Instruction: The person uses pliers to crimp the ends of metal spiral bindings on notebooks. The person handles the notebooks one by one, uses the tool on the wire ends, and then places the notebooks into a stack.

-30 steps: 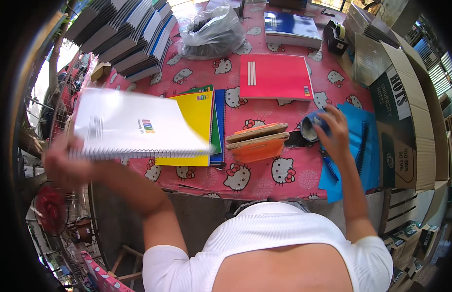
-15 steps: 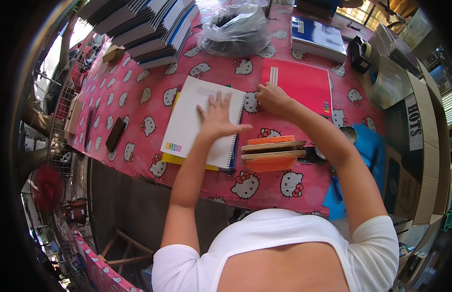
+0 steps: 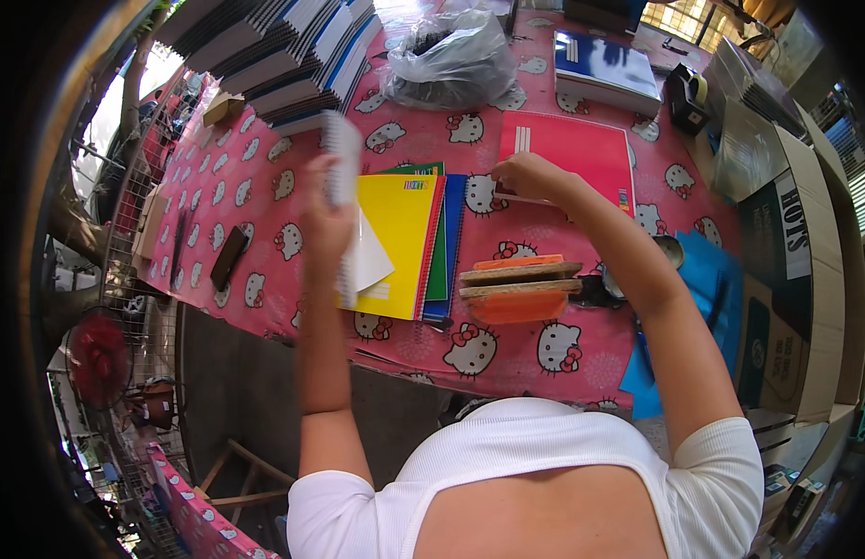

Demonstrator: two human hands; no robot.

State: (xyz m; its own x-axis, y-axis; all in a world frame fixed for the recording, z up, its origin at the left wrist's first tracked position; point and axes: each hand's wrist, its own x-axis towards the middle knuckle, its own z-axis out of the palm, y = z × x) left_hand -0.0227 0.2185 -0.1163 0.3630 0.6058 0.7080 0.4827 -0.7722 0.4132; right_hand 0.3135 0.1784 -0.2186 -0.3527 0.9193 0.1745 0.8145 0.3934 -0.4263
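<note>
My left hand (image 3: 328,212) is closed around a white spiral notebook (image 3: 344,154), tilted up nearly on edge and blurred by motion. Below it a white sheet (image 3: 370,261) hangs over a yellow notebook (image 3: 400,242); whether the sheet belongs to the white notebook I cannot tell. Under the yellow one, fanned to the right, lie a green notebook (image 3: 439,261) and a blue notebook (image 3: 456,219). My right hand (image 3: 530,177) has its fingers closed at the left edge of a red notebook cover (image 3: 572,154); the fingertips are partly hidden.
Orange-and-wood blocks (image 3: 521,289) sit near the front edge. Farther back are tall notebook stacks (image 3: 292,65), a plastic bag (image 3: 451,61), a blue-covered pile (image 3: 607,74) and a tape dispenser (image 3: 688,98). A cardboard box (image 3: 777,279) stands right; a dark block (image 3: 229,256) lies left.
My left hand, flat on the white notebook before, has gripped it and swung it up to the left, uncovering the yellow notebook. My right hand stays at the red cover's edge.
</note>
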